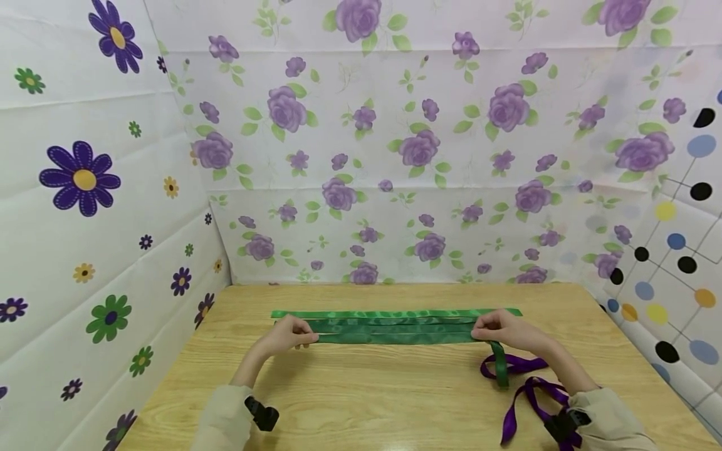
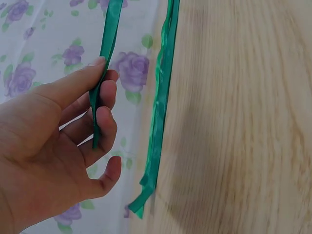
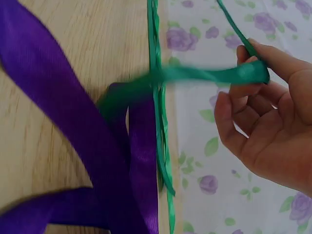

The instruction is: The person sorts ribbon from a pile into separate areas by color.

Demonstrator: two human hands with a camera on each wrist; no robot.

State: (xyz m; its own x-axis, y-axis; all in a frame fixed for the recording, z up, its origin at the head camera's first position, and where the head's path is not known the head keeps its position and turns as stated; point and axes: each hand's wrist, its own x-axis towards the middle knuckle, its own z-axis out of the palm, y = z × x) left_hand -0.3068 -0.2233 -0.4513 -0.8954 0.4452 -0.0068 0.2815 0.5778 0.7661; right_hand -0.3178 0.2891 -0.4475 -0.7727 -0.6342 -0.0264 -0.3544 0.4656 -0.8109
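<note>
A dark green satin ribbon (image 1: 395, 338) is stretched level between the two hands, raised above the table. My left hand (image 1: 289, 333) pinches it near its left end, and in the left wrist view a short end of the ribbon (image 2: 111, 29) runs down past the thumb across the fingers. With thumb and fingertips, my right hand (image 1: 504, 329) pinches the other side. From there a loose green tail (image 1: 499, 364) hangs down, blurred in the right wrist view. Just behind, more green ribbon strips (image 1: 395, 315) lie side by side across the table, roughly parallel to the held length.
Loosely looped purple ribbon (image 1: 509, 421) lies at the right of the wooden table (image 1: 361, 394), below the right forearm. A floral cloth (image 1: 361, 156) hangs along the table's back edge, with patterned cloths on both sides.
</note>
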